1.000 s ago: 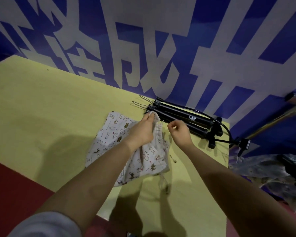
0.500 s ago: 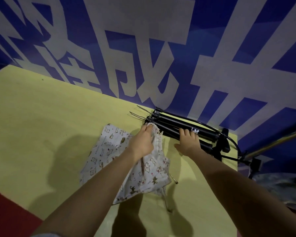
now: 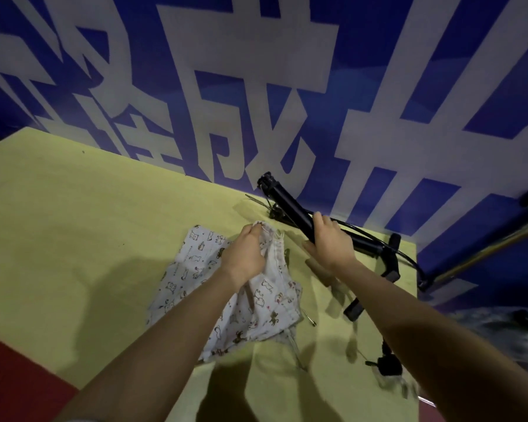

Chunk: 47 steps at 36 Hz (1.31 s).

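A white drawstring cloth bag (image 3: pixel 195 269) printed with small animals lies on the yellow table (image 3: pixel 73 223). My left hand (image 3: pixel 244 257) grips the bag's gathered mouth at its far end. My right hand (image 3: pixel 329 242) grips a black folded tripod (image 3: pixel 287 202) around its tube and holds its far end tilted up off the table. The tripod's lower legs (image 3: pixel 390 263) spread out to the right, and a black cable runs along it.
A blue wall banner (image 3: pixel 256 86) with large white characters rises right behind the table. The bag's cord end with a small metal tip (image 3: pixel 310 318) lies beside the bag. Red floor (image 3: pixel 13 376) shows at lower left, and crumpled clear plastic (image 3: pixel 500 330) lies off the table's right edge.
My right hand went from near the bag's mouth to the tripod, closed round its tube and lifted its far end. My left hand kept its hold on the bag's mouth.
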{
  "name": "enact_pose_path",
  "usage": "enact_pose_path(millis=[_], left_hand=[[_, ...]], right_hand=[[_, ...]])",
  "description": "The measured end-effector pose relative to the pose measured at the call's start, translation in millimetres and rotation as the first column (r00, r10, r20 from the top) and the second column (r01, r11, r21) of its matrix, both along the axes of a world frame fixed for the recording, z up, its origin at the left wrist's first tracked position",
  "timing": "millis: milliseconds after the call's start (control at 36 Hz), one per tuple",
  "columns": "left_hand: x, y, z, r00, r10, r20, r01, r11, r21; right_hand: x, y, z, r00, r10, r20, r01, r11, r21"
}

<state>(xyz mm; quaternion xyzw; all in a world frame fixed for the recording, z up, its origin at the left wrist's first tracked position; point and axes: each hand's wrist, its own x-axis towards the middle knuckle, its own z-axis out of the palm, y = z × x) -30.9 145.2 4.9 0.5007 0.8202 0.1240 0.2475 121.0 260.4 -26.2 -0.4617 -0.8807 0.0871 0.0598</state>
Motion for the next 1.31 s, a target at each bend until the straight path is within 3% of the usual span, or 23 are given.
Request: enact_pose_path(millis=[194,417,639,806,1028,1194,1306], left_hand=[[4.1,-15.4,15.9,0.999,-0.011,0.046,0.009,0.999,0.043],[16.8,-38.9,28.8,0.983,-0.08,0.164,0.078,0.997,0.017],[25.4,-55.1,32.2,0.972,0.014,0.234,-0.025,0.999,0.044],[24.8,-61.4,37.5,0.969,0.067,0.24,-0.08,0.996,0.046],[21.8,-75.1,47.9,0.985,-0.142,0.094,0.151,0.984,-0.095],[32.3,-82.8,60.2,0.967,-0.233,0.101,0.243,0.966,-0.094],[42.5,-86.7,60.9,0.963,-0.26,0.074,0.263,0.964,-0.037]], right_hand=[[9.8,-20.5,34.7,0.996,-0.015,-0.089,0.008,0.997,-0.081],[40.0,-56.8,57.8,0.995,0.037,-0.097,-0.036,0.999,0.013],[77.2,-86.1,68.0,0.984,-0.047,-0.17,0.049,0.999,0.007],[96.4,-101.1,64.5,0.999,0.046,-0.025,-0.046,0.999,0.018],[96.7,-118.1,48.5,0.951,0.199,0.237,-0.226,0.97,0.09],[67.4,-123.9,57.4,0.87,0.242,0.431,-0.362,0.906,0.221],[49.6,-125.8,68.9,0.832,0.277,0.481,-0.492,0.77,0.407]])
